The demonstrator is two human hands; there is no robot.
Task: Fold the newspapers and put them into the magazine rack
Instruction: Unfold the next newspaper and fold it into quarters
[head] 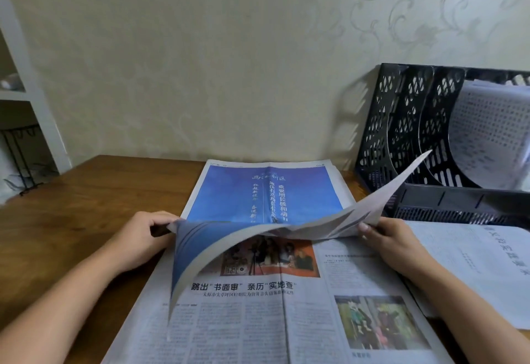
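Newspaper's blue-printed top sheet (266, 200) lies mid-bench, its near half lifted; my left hand (143, 237) and right hand (393, 243) pinch its sides. Uneven pull could skew the crease or tear it.

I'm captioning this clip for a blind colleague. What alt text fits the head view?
Two hands, left hand and right hand, pinch a blue newspaper sheet by its near corners, lifting it over the open newspaper on a wooden table. A black magazine rack at right holds a curled paper.
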